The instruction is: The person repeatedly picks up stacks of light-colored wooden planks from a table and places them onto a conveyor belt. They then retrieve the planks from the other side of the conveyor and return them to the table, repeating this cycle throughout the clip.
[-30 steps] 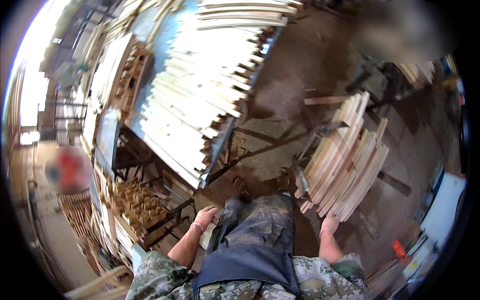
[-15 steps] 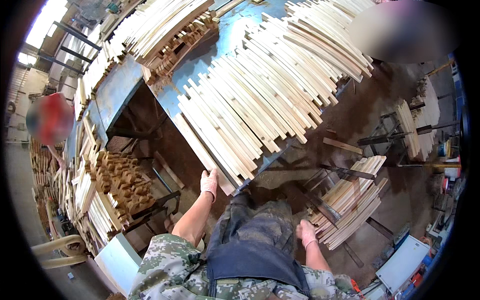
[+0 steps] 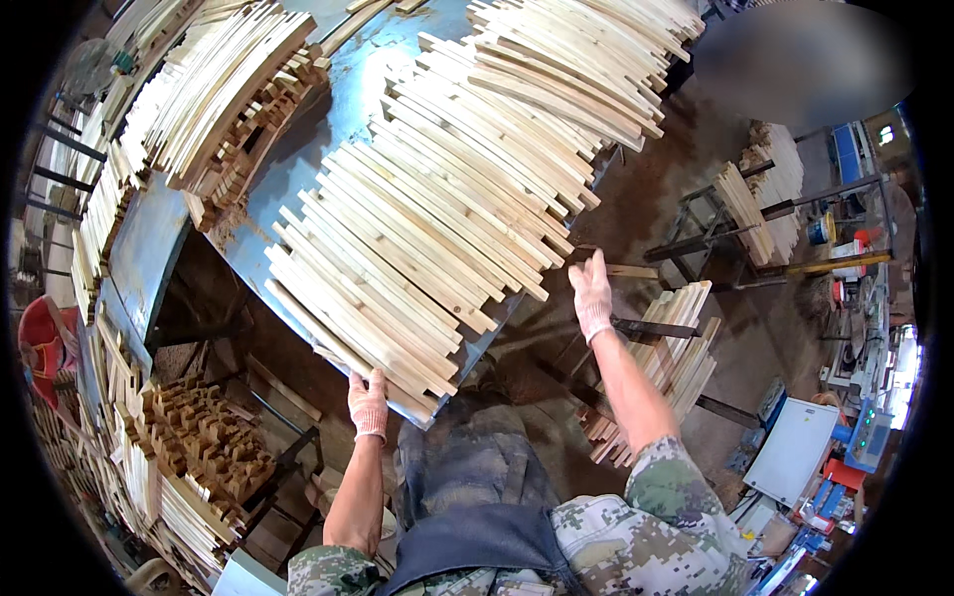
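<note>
Pale wooden strips (image 3: 397, 238) lie side by side in a slanting row on a blue tabletop (image 3: 253, 238), their near ends uneven. My left hand (image 3: 368, 409), in a light glove, is at the near left corner with its fingertips against the outermost strip (image 3: 333, 343). Its fingers look stretched and a little apart; the undersides are hidden. Off the right side of the row, my right hand (image 3: 592, 296), also gloved, is raised with straight fingers and a flat palm. It holds nothing and appears apart from the strip ends.
A taller strip stack (image 3: 224, 89) occupies the table's far left. Below on the left is a pile of cut pieces (image 3: 204, 437). More strips (image 3: 661, 382) rest on dark metal bars (image 3: 656, 328) at my right, near a white box (image 3: 790, 452). A red-clad person (image 3: 48, 348) is far left.
My right hand has risen from beside my waist to the row's right side, fingers now extended. The outermost strip lies closer against the row, with my left hand beside it. The view has shifted right.
</note>
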### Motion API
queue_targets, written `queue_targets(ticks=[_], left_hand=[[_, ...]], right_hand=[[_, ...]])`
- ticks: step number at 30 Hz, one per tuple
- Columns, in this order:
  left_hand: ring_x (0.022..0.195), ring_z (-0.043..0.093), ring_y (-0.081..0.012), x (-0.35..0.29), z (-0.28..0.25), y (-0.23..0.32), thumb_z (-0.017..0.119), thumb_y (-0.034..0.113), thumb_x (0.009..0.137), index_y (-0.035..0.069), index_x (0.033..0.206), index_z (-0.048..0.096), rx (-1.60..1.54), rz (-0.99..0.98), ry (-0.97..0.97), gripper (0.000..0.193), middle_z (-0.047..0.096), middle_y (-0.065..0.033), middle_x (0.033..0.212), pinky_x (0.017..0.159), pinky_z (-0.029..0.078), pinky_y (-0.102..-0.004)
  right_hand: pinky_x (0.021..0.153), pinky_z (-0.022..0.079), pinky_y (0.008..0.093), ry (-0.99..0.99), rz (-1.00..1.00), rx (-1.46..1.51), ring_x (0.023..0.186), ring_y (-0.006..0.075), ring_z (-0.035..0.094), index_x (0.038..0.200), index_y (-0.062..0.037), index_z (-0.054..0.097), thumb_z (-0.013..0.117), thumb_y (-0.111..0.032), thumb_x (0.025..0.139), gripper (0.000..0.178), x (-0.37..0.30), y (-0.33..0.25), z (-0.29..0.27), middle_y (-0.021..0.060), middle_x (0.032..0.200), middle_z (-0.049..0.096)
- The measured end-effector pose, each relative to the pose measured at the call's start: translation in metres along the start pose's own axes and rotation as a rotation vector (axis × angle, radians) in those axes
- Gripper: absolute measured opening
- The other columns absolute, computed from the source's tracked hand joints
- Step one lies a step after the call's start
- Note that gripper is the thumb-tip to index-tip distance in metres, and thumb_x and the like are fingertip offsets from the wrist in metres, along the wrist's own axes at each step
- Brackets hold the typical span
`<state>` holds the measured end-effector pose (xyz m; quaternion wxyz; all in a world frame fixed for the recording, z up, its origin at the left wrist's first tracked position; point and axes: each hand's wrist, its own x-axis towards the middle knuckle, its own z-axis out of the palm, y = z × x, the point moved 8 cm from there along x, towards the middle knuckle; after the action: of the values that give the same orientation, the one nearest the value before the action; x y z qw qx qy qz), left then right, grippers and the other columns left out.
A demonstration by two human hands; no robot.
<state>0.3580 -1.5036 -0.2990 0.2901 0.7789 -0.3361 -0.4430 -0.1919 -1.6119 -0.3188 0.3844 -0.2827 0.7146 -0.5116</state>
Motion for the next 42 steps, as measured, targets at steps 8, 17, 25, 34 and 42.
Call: queue_targets(ticks=[8,17,25,34,42], left_hand=[[0.128,0.063,-0.0282,0.032,-0.025,-0.036,0.059,0.045,0.111,0.001,0.161,0.049,0.157,0.145,0.435,0.067,0.059,-0.0193,0.148,0.111,0.050,-0.0390],[0.156,0.037,-0.0283,0.110,0.005,-0.130,0.057,0.072,0.103,0.010,0.175,0.021,-0.891,-0.277,0.312,0.101,0.033,-0.0082,0.176,0.131,0.025,-0.0446],[0.145,0.054,-0.0398,0.118,-0.065,-0.091,0.060,0.081,0.094,0.007,0.165,0.042,-0.948,-0.410,-0.051,0.105,0.054,-0.0195,0.161,0.122,0.043,-0.0542],[0.137,0.061,-0.0296,0.153,-0.072,-0.067,0.068,0.072,0.095,0.007,0.159,0.053,-0.898,-0.250,-0.063,0.092,0.061,-0.0132,0.153,0.115,0.050,-0.0458],[0.127,0.068,-0.0319,0.126,-0.089,-0.083,0.077,0.062,0.093,-0.002,0.153,0.056,-0.796,-0.380,-0.088,0.090,0.067,-0.0194,0.144,0.110,0.055,-0.0487]], right_hand=[[0.123,0.040,0.0394,-0.175,-0.218,-0.456,0.151,0.0370,0.050,0.167,-0.0041,0.038,0.068,-0.029,0.105,0.073,0.087,-0.039,0.066,0.0250,0.166,0.047],[0.130,0.030,0.0356,-0.213,-0.169,-0.322,0.160,0.0285,0.037,0.168,0.0015,0.034,0.057,-0.028,0.112,0.067,0.077,-0.019,0.073,0.0192,0.174,0.038],[0.120,0.046,0.0377,-0.579,-0.048,-0.456,0.143,0.0295,0.059,0.154,0.0078,0.054,0.059,-0.027,0.112,0.055,0.000,-0.028,0.082,0.0220,0.153,0.062],[0.124,0.040,0.0372,-0.502,-0.452,-0.388,0.148,0.0277,0.052,0.162,0.0077,0.043,0.063,-0.027,0.111,0.066,0.114,-0.042,0.219,0.0204,0.164,0.051],[0.125,0.038,0.0399,-0.796,-0.099,-0.027,0.146,0.0289,0.052,0.171,0.0073,0.019,0.066,-0.042,0.103,0.096,0.027,-0.033,0.213,0.0228,0.163,0.047]])
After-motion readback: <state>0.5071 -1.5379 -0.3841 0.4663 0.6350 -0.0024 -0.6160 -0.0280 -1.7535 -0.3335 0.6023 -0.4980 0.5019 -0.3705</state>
